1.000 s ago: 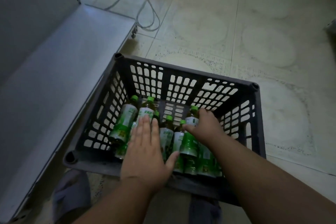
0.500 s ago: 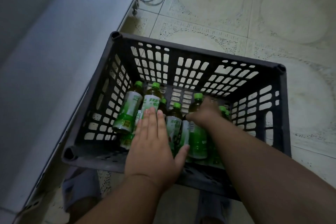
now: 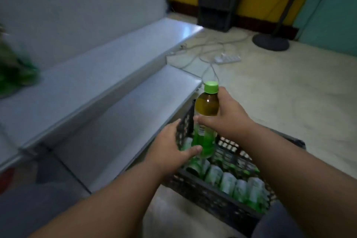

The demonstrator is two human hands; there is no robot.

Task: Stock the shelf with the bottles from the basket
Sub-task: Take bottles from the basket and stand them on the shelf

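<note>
My right hand [image 3: 225, 120] grips a green-capped tea bottle [image 3: 206, 110] upright above the dark plastic basket [image 3: 210, 197]. My left hand [image 3: 170, 150] is beside the bottle's lower part, fingers relaxed, thumb touching its green label. Several more bottles [image 3: 235, 183] lie in the basket. The grey shelf [image 3: 108, 83] runs along the left, with blurred green items [image 3: 15, 67] on its upper tier at far left.
A lower shelf tier [image 3: 135, 114] sits next to the basket. On the floor behind lie a white power strip [image 3: 228, 58] with cables, a round stand base [image 3: 270, 42] and a dark box [image 3: 218, 0] against the yellow wall.
My right hand has lifted one bottle out of the basket and holds it upright. My left hand has left the bottles and come up beside it. The view has swung up toward the shelf.
</note>
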